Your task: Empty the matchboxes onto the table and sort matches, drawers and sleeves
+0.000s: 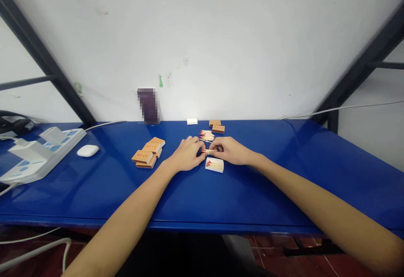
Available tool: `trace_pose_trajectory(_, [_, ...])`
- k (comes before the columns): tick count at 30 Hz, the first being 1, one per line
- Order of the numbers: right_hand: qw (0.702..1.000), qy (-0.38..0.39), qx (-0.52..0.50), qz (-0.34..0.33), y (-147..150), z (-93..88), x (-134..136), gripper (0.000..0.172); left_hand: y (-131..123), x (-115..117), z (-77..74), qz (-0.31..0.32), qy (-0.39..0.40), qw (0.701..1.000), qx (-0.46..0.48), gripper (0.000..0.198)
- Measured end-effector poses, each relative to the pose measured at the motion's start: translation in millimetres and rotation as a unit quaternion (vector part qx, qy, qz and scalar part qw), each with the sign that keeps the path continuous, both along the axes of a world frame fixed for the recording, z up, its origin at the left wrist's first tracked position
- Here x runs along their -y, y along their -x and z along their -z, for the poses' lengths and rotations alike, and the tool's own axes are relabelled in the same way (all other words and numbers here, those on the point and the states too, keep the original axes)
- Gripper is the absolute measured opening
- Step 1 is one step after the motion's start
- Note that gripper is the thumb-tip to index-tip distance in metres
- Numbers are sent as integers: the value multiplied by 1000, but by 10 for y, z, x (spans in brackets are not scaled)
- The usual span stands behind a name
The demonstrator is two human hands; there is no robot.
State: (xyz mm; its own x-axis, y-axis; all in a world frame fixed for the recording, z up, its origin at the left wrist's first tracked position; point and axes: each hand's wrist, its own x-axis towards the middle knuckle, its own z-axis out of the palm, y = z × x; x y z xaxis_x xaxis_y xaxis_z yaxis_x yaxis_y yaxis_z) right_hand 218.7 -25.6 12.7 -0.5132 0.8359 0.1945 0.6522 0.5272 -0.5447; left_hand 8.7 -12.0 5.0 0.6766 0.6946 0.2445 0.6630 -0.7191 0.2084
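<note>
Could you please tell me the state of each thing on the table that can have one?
Tray: open, matches inside.
Held matches: level, pinched between left hand and right hand.
Loose matches: heaped behind the hands.
Stacked matchboxes: shut, piled.
Rear matchboxes: shut, lying flat.

Glossy smooth blue table [268,193], wooden matches [206,135], matt cardboard matchboxes [147,155], smooth white plastic power strip [38,159].
</note>
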Motion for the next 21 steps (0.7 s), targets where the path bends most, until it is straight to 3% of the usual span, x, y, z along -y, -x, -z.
trace_pose_trajectory(11, [999, -24, -35, -10, -51, 73, -12, 34, 26, 1, 16, 23, 11, 1000, 9, 27])
trace_pose_trajectory(21, [998, -61, 1, -22, -23, 85, -6, 26, 26, -5, 13, 29, 27, 999, 36, 22])
